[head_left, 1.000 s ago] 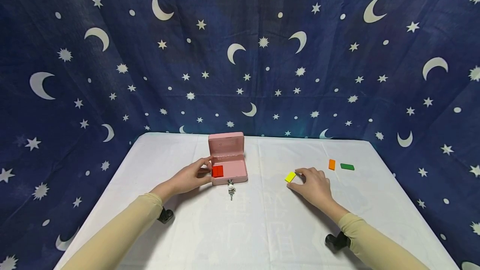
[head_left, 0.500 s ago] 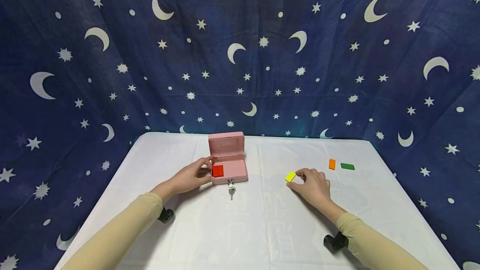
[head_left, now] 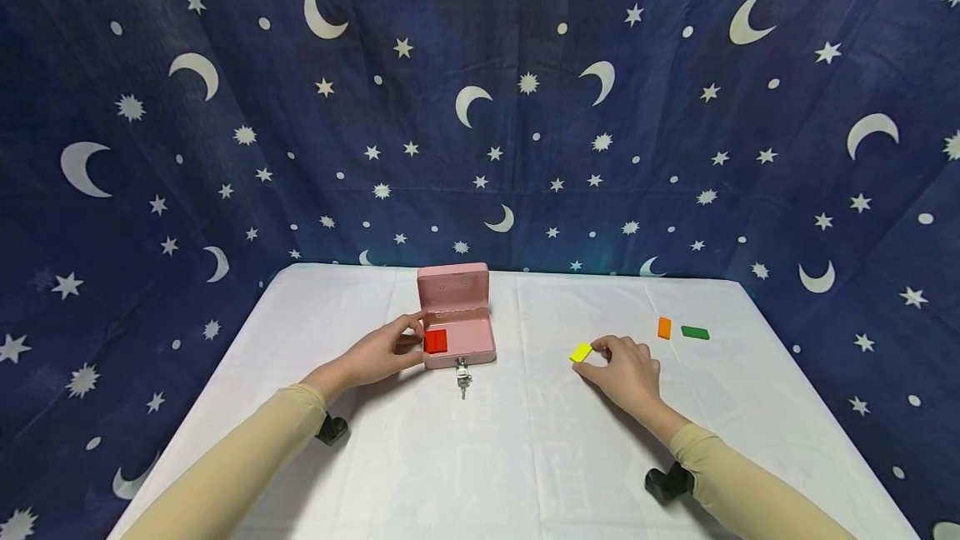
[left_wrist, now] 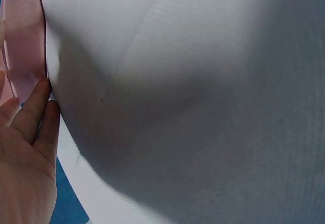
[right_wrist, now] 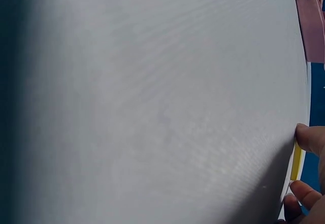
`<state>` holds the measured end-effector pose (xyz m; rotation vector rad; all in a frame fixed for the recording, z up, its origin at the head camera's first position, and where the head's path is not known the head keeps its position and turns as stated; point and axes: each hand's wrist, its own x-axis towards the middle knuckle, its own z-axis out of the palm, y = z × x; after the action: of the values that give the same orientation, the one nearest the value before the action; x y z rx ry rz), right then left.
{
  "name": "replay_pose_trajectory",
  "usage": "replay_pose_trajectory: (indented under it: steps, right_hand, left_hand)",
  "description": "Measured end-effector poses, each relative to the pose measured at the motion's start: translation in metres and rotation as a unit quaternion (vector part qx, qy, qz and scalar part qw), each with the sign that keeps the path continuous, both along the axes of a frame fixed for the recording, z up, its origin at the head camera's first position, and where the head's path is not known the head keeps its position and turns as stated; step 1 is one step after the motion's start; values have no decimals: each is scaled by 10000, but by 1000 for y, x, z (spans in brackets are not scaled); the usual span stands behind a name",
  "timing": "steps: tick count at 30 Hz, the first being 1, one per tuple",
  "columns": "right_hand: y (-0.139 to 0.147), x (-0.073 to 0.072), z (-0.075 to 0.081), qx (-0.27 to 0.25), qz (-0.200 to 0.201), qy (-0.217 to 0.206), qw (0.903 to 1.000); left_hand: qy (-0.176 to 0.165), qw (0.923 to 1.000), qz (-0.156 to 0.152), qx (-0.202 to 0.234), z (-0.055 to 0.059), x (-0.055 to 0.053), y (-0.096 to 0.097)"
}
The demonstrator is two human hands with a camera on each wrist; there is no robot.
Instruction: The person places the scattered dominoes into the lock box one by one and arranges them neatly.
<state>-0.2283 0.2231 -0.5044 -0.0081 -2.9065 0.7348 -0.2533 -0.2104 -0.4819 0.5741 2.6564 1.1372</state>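
A pink metal cash box (head_left: 472,340) stands with its lid up near the table's far edge. Two red blocks (head_left: 435,341) lie side by side in its left end. My left hand (head_left: 378,350) grips that end of the box, thumb at the front corner and forefinger further back. In the left wrist view, fingers (left_wrist: 33,107) touch the box's pink wall (left_wrist: 25,41). To the right, my right hand (head_left: 626,373) pinches a flat yellow block (head_left: 581,352) between thumb and forefinger, at the table surface. The right wrist view shows the yellow block (right_wrist: 296,163) edge-on.
An orange block (head_left: 664,328) and a green block (head_left: 695,332) lie beyond my right hand. Keys (head_left: 462,382) hang from the lock at the box's front. A white cloth (head_left: 450,465) covers the table, and a dark blue star-and-moon curtain (head_left: 525,148) surrounds its far side.
Both hands stay where they were, on the cash box and the yellow block. My right forearm has shifted very slightly left; nothing else has visibly moved.
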Motion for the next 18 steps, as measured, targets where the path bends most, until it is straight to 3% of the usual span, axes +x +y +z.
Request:
replay_pose_trajectory:
  steps: [18]
  right_hand:
    - [-1,0,-1,-42,-113,-60,9999]
  left_hand:
    - [24,9999,72,-82,-3,-1,0]
